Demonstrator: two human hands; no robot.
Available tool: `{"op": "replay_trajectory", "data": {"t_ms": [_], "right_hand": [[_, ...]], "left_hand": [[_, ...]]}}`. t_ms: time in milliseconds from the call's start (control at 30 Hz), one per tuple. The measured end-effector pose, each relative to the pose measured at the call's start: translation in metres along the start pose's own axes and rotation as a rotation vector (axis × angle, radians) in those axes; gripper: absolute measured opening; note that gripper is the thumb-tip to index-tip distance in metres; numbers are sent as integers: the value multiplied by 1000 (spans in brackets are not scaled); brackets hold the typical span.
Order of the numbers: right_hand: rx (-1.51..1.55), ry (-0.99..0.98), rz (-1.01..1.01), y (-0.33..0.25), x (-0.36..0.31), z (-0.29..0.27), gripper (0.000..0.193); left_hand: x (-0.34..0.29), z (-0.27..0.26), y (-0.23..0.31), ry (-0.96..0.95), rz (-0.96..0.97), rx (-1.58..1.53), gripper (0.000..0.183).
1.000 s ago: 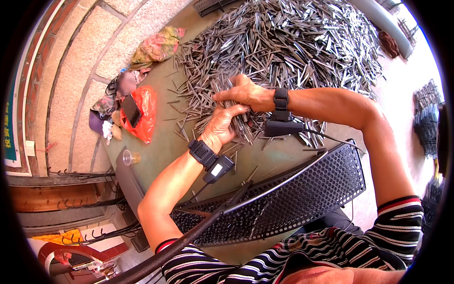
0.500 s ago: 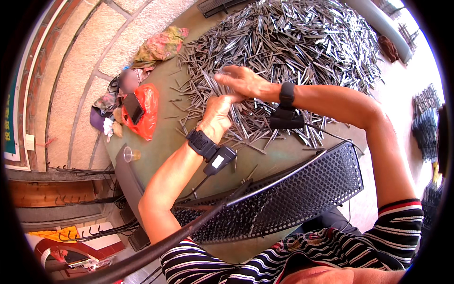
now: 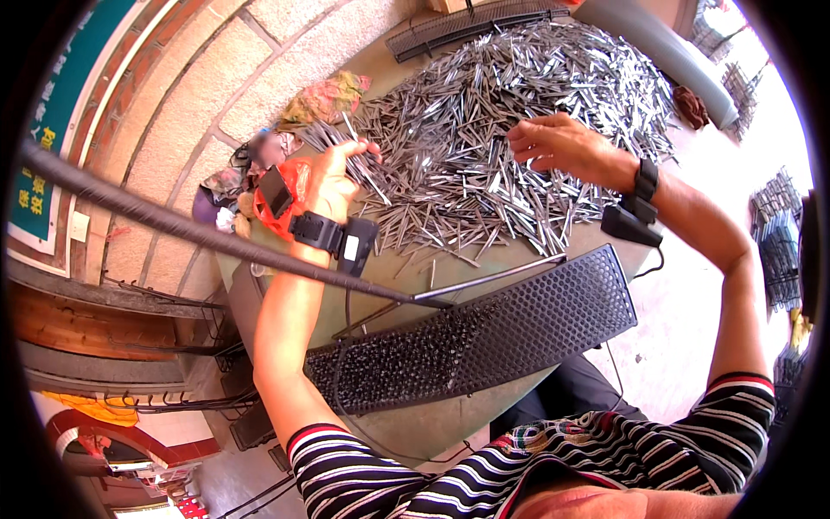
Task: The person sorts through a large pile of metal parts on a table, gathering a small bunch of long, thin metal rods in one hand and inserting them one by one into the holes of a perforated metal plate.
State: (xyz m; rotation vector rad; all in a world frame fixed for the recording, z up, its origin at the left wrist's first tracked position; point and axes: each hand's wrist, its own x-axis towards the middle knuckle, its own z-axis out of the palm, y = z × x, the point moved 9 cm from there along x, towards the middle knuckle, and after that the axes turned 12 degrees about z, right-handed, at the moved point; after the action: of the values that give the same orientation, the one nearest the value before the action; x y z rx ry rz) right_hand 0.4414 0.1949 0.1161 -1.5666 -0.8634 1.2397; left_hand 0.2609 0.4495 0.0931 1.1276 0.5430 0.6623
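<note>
My left hand [image 3: 332,180] is closed around a bunch of thin metal strips [image 3: 322,136], whose ends stick out past the fingers at the left edge of the heap. Over the right half of the big heap of loose grey metal strips [image 3: 467,130] hangs my right hand [image 3: 564,147], fingers loosely bent and apart, with nothing visible in it. Close to my body lies a long black perforated rack [image 3: 553,298]. Many small dark ends fill the holes of its left part, while the holes on the right look bare.
A dark curved bar [image 3: 216,242] crosses the view from the left to the rack. Left of the heap lie a red plastic bag [image 3: 298,177] with a dark phone [image 3: 277,191] and a patterned cloth [image 3: 333,97]. Another black rack [image 3: 475,30] stands at the far edge.
My hands were together at the heap's left part and have separated. The left one moved left with the strips; the right one moved right over the heap. The view has shifted too.
</note>
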Motion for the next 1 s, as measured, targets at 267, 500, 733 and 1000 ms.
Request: {"op": "replay_trajectory", "data": {"t_ms": [267, 500, 733, 1000], "right_hand": [[481, -186, -46, -9, -155, 76, 41], [655, -102, -16, 30, -187, 75, 30], [683, -122, 45, 61, -194, 72, 26], [905, -197, -8, 73, -187, 61, 34]], "left_hand": [[-79, -33, 84, -81, 192, -13, 11], [-220, -57, 152, 333, 287, -18, 12], [-340, 23, 132, 417, 317, 50, 18], [-340, 175, 43, 149, 143, -110, 31]]}}
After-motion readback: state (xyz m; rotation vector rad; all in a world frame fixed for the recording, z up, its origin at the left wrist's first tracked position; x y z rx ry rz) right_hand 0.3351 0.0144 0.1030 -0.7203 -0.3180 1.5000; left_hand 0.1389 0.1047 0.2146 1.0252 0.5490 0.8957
